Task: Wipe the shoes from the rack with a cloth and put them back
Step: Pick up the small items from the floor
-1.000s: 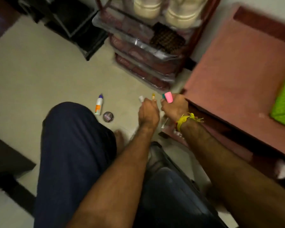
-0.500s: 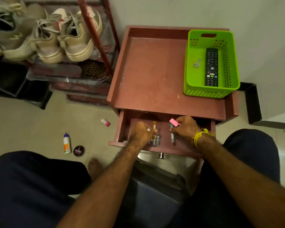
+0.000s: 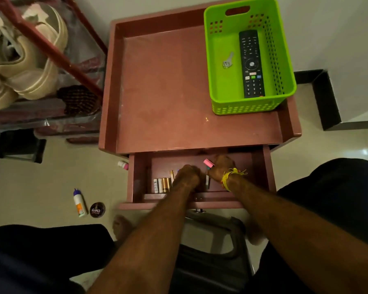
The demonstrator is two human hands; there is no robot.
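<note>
The cream shoes [image 3: 28, 60] stood on the top shelf of the red-framed rack [image 3: 72, 60] at upper left, touched by neither hand; no cloth could be made out. Just beside the rack stood a reddish-brown side table [image 3: 168, 92], its drawer [image 3: 261, 179] pulled open. Both hands were inside the drawer. The left hand [image 3: 186, 177] was curled over small items near a row of batteries [image 3: 162, 185]; what it gripped could not be told. The right hand [image 3: 220, 167], a yellow thread [image 3: 229, 176] tied at its wrist, pinched a pink-capped item [image 3: 208, 164] between curled fingers. On the table top sat a green basket [image 3: 285, 60] holding a remote control [image 3: 251, 64] and a key [image 3: 228, 60]. On the floor left of the drawer lay a white bottle [image 3: 79, 203], a round tin [image 3: 97, 210] and a small pink-ended object [image 3: 123, 164]. A dark stool [image 3: 210, 240] stood between the person's knees.
</note>
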